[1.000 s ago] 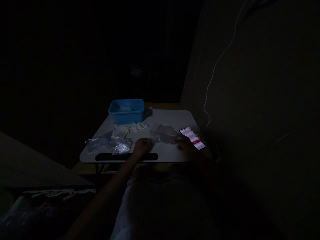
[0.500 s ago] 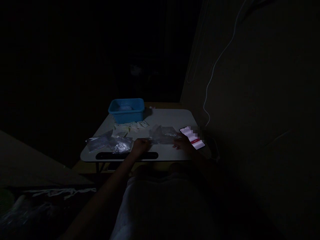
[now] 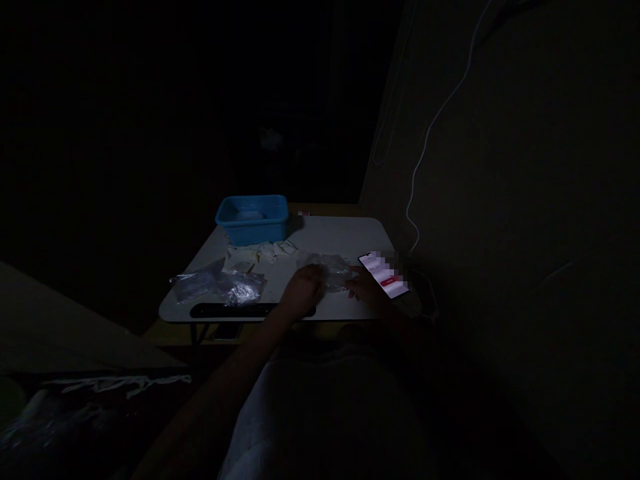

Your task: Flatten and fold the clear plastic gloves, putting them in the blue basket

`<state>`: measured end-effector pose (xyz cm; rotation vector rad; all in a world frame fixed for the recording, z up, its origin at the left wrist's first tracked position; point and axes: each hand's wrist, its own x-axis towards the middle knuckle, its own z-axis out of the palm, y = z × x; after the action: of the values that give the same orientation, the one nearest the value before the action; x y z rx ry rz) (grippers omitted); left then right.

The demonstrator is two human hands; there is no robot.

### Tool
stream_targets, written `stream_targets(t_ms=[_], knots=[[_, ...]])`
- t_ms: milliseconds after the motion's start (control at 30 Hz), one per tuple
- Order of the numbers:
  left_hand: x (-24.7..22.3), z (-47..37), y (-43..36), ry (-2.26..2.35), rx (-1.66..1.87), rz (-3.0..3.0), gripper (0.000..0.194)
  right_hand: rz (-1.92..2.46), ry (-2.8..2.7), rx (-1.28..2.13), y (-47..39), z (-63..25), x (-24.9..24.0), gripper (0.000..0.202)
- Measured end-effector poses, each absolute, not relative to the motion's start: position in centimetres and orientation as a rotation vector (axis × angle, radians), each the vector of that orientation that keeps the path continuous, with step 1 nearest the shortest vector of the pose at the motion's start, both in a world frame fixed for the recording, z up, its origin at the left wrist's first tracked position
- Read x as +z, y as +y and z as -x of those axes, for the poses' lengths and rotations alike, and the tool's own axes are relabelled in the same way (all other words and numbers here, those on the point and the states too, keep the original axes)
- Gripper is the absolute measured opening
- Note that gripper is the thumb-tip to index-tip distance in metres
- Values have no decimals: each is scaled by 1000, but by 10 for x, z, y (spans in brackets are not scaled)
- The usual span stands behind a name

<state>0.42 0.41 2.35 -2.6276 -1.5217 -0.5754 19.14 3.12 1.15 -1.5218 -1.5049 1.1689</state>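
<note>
In the dim head view, a clear plastic bag (image 3: 334, 270) lies on the white table (image 3: 340, 230) between my hands. My left hand (image 3: 304, 288) is closed at the bag's left side, its fingers curled over the plastic. At the right edge of the bag, my right hand (image 3: 363, 287) pinches the plastic with thumb and fingers. More clear plastic bags (image 3: 243, 288) lie crumpled at the left of the table. Behind them is a crumpled whitish cloth or paper (image 3: 273, 251), its kind hard to make out.
A blue plastic basin (image 3: 257, 232) stands at the table's back left, something pale inside. A lit phone (image 3: 385, 275) lies beside my right hand. Along the front edge runs a black slot (image 3: 230, 311). A white cable (image 3: 425, 143) hangs down the right wall.
My left hand has moved right and slightly up, closer to my right hand. The plastic bag between them is now bunched shorter. My right hand has stayed nearly in place.
</note>
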Motion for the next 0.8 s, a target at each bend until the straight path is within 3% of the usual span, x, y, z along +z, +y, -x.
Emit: stream_targets(t_ms=[200,633,800], knots=[[-1,-14,20,-1674,-405,2633,53,1579,-1519,1090,28,-188,16,44],[-5,-7,12,-1763,-172,2476,60,1668,-1507,1102,37,-193,24,50],[-6,-6,11,-1721,-208,2474,60,1706,-1759,563,71,-189,44,45]])
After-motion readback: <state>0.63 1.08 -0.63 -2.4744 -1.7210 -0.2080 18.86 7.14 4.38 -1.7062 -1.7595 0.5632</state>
